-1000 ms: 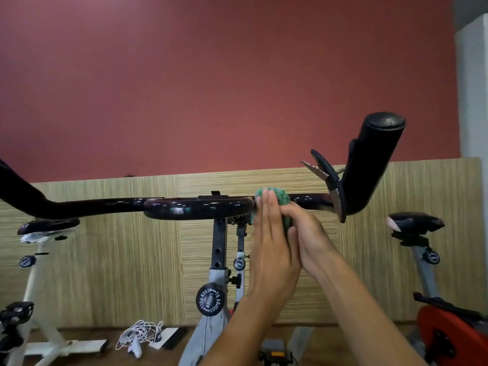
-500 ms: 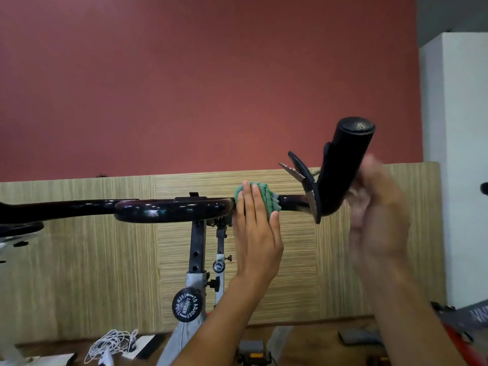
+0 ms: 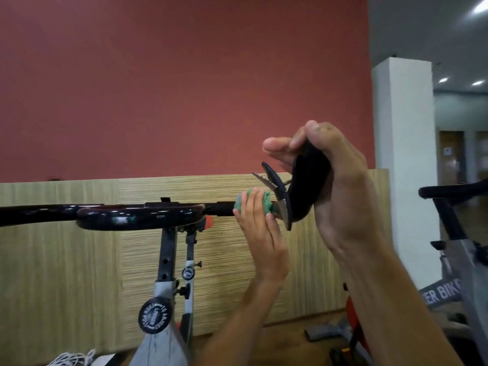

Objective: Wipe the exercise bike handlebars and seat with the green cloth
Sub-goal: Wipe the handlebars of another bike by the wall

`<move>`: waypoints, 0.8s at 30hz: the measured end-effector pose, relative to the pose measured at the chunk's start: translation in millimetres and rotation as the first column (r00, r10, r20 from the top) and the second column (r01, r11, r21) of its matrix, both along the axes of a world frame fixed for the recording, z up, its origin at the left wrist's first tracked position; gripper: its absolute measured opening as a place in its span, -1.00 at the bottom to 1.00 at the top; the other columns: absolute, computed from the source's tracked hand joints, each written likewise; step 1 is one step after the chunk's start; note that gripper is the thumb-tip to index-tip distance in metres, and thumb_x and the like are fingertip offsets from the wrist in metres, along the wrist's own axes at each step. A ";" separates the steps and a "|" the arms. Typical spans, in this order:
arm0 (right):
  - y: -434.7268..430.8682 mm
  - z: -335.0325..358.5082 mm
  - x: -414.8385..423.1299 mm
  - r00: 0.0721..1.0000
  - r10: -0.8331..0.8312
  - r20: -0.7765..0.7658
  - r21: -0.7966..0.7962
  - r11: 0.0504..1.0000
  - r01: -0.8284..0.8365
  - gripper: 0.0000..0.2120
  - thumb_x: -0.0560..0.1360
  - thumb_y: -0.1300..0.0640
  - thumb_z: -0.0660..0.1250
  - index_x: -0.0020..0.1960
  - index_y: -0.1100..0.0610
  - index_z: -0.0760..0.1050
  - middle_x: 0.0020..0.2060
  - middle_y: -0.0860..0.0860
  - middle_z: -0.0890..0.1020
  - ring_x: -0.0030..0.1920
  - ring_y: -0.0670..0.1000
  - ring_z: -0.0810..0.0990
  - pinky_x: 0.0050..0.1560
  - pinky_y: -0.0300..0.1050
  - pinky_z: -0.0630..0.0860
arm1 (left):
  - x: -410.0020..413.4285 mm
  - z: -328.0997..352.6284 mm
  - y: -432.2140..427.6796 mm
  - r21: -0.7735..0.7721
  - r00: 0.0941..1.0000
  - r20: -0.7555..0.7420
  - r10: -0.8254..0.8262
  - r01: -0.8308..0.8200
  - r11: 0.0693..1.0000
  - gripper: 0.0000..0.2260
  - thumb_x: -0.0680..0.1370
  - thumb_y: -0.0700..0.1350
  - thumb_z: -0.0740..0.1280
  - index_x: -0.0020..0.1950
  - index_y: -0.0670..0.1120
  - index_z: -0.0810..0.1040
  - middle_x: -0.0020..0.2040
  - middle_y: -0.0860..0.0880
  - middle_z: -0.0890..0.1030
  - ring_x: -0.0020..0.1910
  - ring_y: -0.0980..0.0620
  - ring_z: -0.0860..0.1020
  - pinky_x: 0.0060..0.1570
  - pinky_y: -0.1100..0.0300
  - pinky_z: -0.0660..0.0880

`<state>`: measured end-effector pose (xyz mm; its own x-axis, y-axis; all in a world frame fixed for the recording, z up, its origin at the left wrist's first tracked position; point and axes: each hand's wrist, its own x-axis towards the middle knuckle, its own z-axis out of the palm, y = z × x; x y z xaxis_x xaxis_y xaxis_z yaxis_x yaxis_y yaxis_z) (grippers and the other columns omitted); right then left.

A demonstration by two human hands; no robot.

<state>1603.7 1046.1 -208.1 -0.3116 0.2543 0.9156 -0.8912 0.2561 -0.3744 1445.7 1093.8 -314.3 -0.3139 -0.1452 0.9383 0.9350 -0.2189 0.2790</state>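
The person stands at the bike w/ both arms up. The left hand (image 3: 260, 228) presses the green cloth (image 3: 265, 204) onto the black handlebars (image 3: 137, 219). Its fingers are straight and lie flat over the cloth, thumb at the side. The cloth is bunched round the thin part of the bar, just left of the bend where the bar turns up. A bit of green pokes out on both sides of the fingers.

The right hand (image 3: 335, 186) is higher, wrapped round the black end grip (image 3: 309, 188) that sticks up on the right. Fingers curl over the top & the thumb points left. So that hand is gripping the bar end. The two hands are near but not touching.

A black brake lever (image 3: 277, 191) w/ a silver tip sits between the cloth and the end grip.

Under the bar there is a gray post w/ a round black knob (image 3: 155, 315) that has white letters on it. A white cord (image 3: 72, 359) lies on the floor at the bottom left. Another bike (image 3: 454, 233) stands far right, by a white pillar (image 3: 402, 167). Behind it all is a red wall (image 3: 184, 88) over tan wood panels (image 3: 66, 247). I can't see the seat from here.
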 end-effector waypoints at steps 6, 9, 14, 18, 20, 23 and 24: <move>15.8 5.1 2.5 0.985 0.127 0.114 0.047 0.990 -0.133 -0.49 0.59 -0.20 0.05 -0.03 0.20 0.56 0.07 0.18 0.70 0.21 0.17 0.64 0.36 0.17 0.43 | -5.4 4.4 -12.6 0.008 0.991 0.036 -0.131 0.131 0.991 -0.64 0.72 0.00 -0.07 0.48 0.16 0.29 0.47 0.41 0.27 0.55 0.27 0.12 0.56 -0.18 -0.03; 43.3 18.4 -3.8 0.928 0.051 0.370 0.076 0.993 -0.085 -0.46 0.67 -0.16 0.01 0.19 0.23 0.56 0.22 0.19 0.64 0.25 0.16 0.60 0.35 0.14 0.44 | -21.9 9.7 -17.1 -0.114 0.993 -0.068 0.099 -0.106 0.988 -0.59 0.71 0.11 -0.18 0.53 0.10 0.17 0.54 -0.01 0.31 0.60 -0.08 0.11 0.55 -0.18 -0.16; 58.6 43.1 -8.4 0.601 -0.207 0.772 0.441 0.856 -0.271 -0.41 0.60 -0.17 0.01 0.30 0.25 0.52 0.17 0.22 0.66 0.12 0.10 0.66 0.21 -0.03 0.55 | -10.2 10.5 -17.1 -0.122 0.999 -0.013 -0.043 0.041 0.992 -0.59 0.72 0.07 -0.12 0.48 0.08 0.36 0.49 0.02 0.39 0.56 -0.04 0.21 0.56 -0.01 -0.26; 66.3 47.2 -6.4 0.602 -0.089 0.794 0.393 0.830 -0.396 -0.45 0.60 -0.16 -0.01 0.20 0.19 0.57 -0.05 0.08 0.71 0.00 0.02 0.68 0.10 -0.10 0.57 | -3.6 14.8 -13.7 -0.083 0.998 0.011 -0.069 0.070 0.994 -0.59 0.72 -0.01 -0.07 0.48 0.44 0.14 0.45 0.47 0.21 0.57 0.16 0.13 0.57 0.03 -0.23; 71.6 40.3 -8.3 0.637 0.034 0.770 0.309 0.854 -0.418 -0.51 0.62 -0.13 0.01 0.18 0.18 0.55 -0.04 0.10 0.68 0.02 0.06 0.66 0.13 -0.04 0.54 | -5.1 12.5 -12.3 -0.083 0.998 0.001 -0.067 0.067 0.994 -0.60 0.71 0.02 -0.07 0.47 0.44 0.15 0.44 0.46 0.23 0.56 0.14 0.17 0.56 0.06 -0.23; 77.8 27.9 -9.1 0.741 0.139 0.657 0.260 0.881 -0.396 -0.73 0.60 -0.01 0.15 0.04 0.11 0.55 -0.03 0.12 0.62 0.03 0.15 0.59 0.20 0.16 0.43 | -9.0 11.5 -10.5 -0.109 0.993 0.063 -0.101 0.107 0.988 -0.52 0.71 0.12 -0.09 0.31 -0.09 0.50 0.29 -0.06 0.53 0.39 -0.17 0.41 0.57 0.00 -0.20; 77.8 24.0 -8.0 0.771 0.137 0.623 0.262 0.892 -0.370 -0.77 0.58 0.01 0.19 0.00 0.08 0.58 -0.02 0.13 0.60 0.04 0.18 0.57 0.22 0.23 0.41 | -9.6 11.3 -9.3 -0.120 0.990 0.097 -0.107 0.118 0.986 -0.45 0.70 0.15 -0.11 0.20 -0.22 0.50 0.18 -0.18 0.54 0.31 -0.24 0.45 0.57 -0.03 -0.18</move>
<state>1595.8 1123.9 -184.1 -0.8095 -0.2112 0.5478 -0.5869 0.2683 -0.7639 1436.1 1084.5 -303.0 -0.4054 0.0122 0.9141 0.8764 -0.2792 0.3924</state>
